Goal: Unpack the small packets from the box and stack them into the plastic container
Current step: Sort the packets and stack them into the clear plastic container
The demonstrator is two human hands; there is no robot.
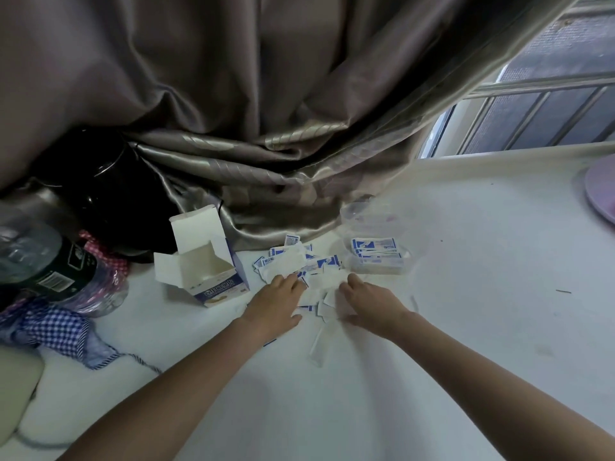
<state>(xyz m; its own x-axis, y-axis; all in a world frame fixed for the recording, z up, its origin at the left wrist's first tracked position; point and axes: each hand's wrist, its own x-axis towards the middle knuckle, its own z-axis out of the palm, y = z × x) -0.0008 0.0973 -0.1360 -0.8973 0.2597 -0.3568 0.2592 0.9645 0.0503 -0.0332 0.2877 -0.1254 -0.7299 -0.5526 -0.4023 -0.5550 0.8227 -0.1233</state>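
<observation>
A white and blue cardboard box [203, 264] stands open on the white table [482, 294], flaps up, its inside looking empty. Right of it lies a loose heap of several small white and blue packets [299, 264]. My left hand [278, 302] rests palm down on the heap's near left side, fingers spread flat. My right hand [364, 301] rests on the heap's right side, fingers over white packets. Just beyond it sits a clear plastic container [377, 261] with a neat stack of packets inside. A clear lid [362, 212] lies behind it.
A grey-brown curtain [266, 111] hangs down onto the table behind the packets. At left are a black pot [100, 181], plastic bottles [40, 257] and checked cloth [56, 327]. A pink plate edge [600, 191] shows at far right, a barred window [549, 111] behind.
</observation>
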